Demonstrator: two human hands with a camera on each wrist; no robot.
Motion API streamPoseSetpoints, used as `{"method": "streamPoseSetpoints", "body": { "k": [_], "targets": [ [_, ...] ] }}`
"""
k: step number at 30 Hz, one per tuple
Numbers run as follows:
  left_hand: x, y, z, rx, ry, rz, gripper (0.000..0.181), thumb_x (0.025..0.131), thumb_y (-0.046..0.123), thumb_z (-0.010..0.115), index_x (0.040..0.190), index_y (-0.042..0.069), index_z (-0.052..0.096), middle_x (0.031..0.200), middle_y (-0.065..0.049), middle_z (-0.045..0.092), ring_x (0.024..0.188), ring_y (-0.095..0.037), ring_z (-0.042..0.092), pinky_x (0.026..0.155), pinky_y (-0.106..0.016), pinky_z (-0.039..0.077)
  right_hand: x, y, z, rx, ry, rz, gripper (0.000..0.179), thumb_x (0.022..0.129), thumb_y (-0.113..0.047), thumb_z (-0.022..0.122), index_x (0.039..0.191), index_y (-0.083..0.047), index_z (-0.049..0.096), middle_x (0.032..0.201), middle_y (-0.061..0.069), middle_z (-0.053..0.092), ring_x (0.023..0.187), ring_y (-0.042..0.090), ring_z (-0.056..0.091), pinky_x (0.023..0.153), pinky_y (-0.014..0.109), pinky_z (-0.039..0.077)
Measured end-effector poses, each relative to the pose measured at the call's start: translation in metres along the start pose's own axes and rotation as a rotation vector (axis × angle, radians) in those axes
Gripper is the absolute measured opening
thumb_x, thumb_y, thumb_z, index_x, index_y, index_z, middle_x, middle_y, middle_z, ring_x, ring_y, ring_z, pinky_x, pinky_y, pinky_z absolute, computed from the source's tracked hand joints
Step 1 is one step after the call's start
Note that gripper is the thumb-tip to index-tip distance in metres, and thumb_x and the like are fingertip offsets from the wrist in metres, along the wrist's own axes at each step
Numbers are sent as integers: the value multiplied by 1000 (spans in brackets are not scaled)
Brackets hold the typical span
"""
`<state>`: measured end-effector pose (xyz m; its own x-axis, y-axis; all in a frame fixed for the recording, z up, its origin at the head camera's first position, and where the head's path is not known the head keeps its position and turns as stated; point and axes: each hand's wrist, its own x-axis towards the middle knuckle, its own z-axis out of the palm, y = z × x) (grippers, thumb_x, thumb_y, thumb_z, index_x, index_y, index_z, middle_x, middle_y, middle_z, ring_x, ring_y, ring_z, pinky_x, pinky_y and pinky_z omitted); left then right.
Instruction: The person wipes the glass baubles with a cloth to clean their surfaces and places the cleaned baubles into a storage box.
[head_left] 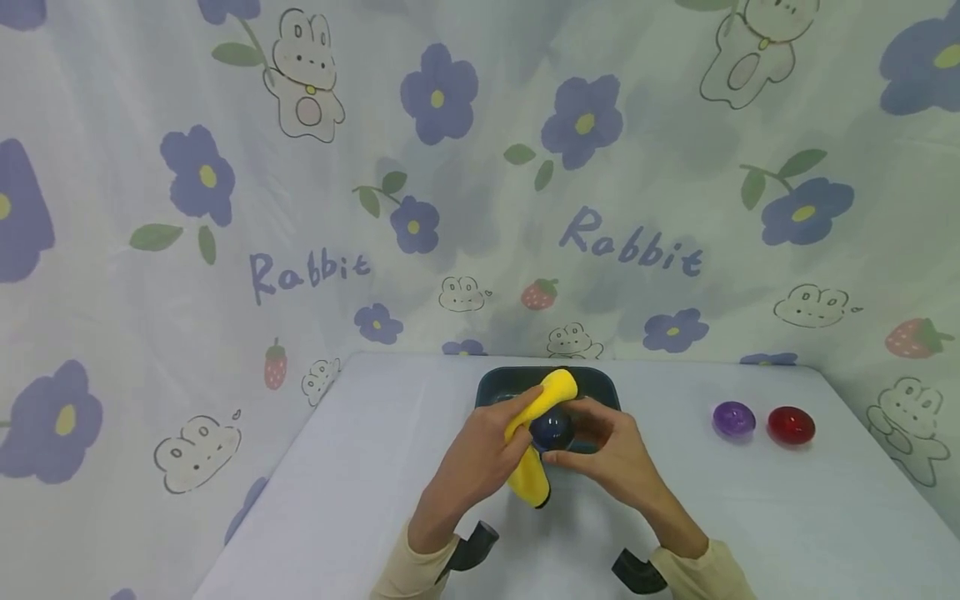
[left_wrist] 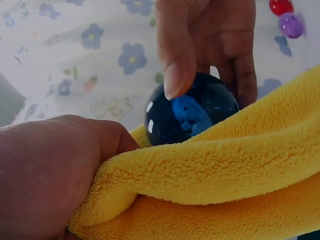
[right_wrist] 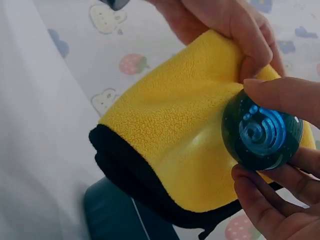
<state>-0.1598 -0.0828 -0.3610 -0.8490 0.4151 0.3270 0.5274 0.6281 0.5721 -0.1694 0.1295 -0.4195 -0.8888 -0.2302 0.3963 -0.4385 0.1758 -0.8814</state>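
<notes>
My left hand point(head_left: 483, 454) grips a folded yellow plush cloth point(left_wrist: 210, 170) with a dark edge point(right_wrist: 135, 165). Between thumb and fingers, my right hand point(head_left: 618, 454) holds a dark blue glossy ball point(right_wrist: 262, 131) with a lighter blue swirl inside. The cloth lies against the ball's side, and one end of it hangs below the left hand in the head view. Both hands are above the near part of a dark teal tray point(head_left: 487, 385), which they partly hide.
A purple glossy ball point(head_left: 733, 419) and a red one point(head_left: 791, 426) lie side by side on the white table point(head_left: 360, 467), to the right of the tray. Behind the table hangs a curtain point(head_left: 480, 200) printed with rabbits and flowers.
</notes>
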Motion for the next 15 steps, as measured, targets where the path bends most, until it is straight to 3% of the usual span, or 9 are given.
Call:
{"method": "streamPoseSetpoints", "body": {
  "k": [7,15],
  "targets": [
    [2,-4,-1,-46,-26,-8,52,97,11,56,149,9,55,99,-4,70,78,-8,61,76,-19,55,-1,-4,-1,48,22,-87,53,80,-7,86,129,-12,68,122,12,71,99,12,71,90,27,60],
    [1,-4,-2,-8,-60,-51,55,97,13,55,152,10,51,100,-4,72,76,-7,60,74,-17,54,0,-5,0,65,89,-78,55,79,-3,85,130,-9,67,126,15,68,104,10,71,95,22,57]
  ]
}}
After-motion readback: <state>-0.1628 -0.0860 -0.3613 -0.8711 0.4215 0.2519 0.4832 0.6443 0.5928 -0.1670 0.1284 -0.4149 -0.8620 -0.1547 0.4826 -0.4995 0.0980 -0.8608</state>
